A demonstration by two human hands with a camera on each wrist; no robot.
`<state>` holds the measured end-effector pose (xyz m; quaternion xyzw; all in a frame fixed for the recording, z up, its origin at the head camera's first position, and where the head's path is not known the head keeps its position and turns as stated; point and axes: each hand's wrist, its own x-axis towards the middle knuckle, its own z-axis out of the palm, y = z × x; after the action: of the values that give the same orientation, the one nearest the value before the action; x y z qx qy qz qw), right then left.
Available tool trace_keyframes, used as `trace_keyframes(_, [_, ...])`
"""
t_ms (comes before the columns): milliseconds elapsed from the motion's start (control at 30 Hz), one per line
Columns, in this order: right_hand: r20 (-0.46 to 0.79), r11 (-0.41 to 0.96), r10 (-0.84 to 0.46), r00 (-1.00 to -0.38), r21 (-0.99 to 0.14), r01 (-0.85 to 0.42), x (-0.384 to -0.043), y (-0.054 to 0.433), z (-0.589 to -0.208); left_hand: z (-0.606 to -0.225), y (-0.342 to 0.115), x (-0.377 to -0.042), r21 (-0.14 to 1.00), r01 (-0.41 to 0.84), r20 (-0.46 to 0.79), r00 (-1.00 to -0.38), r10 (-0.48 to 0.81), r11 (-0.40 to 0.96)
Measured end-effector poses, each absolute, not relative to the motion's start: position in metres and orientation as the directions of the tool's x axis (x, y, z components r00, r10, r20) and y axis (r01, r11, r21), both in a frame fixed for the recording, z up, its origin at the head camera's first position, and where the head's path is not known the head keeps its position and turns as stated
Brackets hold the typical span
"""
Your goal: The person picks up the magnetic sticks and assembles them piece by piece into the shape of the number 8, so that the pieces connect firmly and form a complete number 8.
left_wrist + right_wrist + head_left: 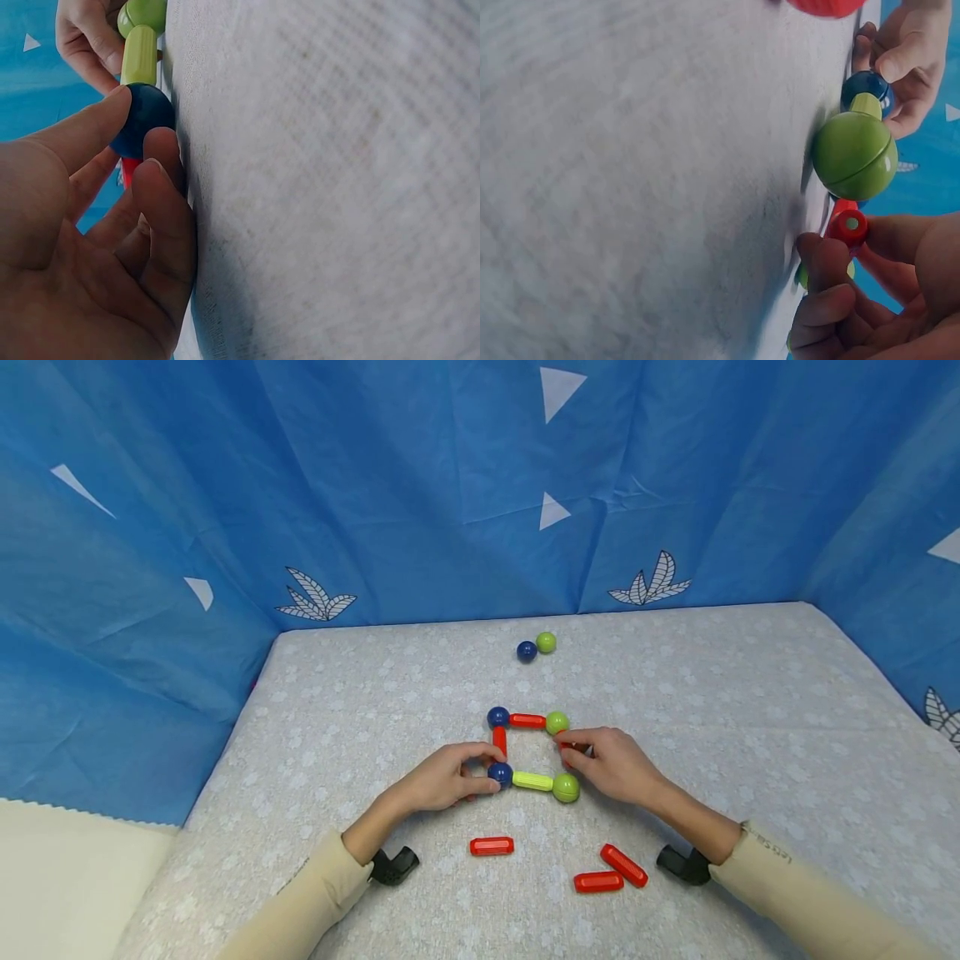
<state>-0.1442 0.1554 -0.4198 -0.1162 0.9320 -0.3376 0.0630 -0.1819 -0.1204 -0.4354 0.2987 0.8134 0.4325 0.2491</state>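
Observation:
A four-sided frame of balls and short rods lies on the table. My left hand (442, 777) pinches the near-left blue ball (148, 118) between thumb and fingers. From that ball a yellow-green rod (533, 781) runs to the near-right green ball (566, 787), and a red rod (500, 742) leads back to the far-left blue ball (498, 717). Another red rod (527, 721) joins this one to the far-right green ball (557, 722). On the right side, my right hand (618, 764) pinches a red rod (847, 227), its near end showing beside the near-right green ball.
One loose red rod (492, 846) lies in front of the frame. Two more, a flat-lying red rod (597, 882) and a slanted red rod (624, 865), lie nearer the right forearm. Farther back sit a blue ball (527, 651) and a green ball (546, 642), before a blue curtain (450, 527).

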Motion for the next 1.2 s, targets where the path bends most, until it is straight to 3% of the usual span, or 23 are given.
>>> trace_keyframes(1200, [-0.083, 0.665, -0.372, -0.924, -0.718, -0.204, -0.1436, 0.1553, -0.4291, -0.4352, -0.1209, -0.1813, 0.850, 0.257, -0.155, -0.712, 0.685, 0.460])
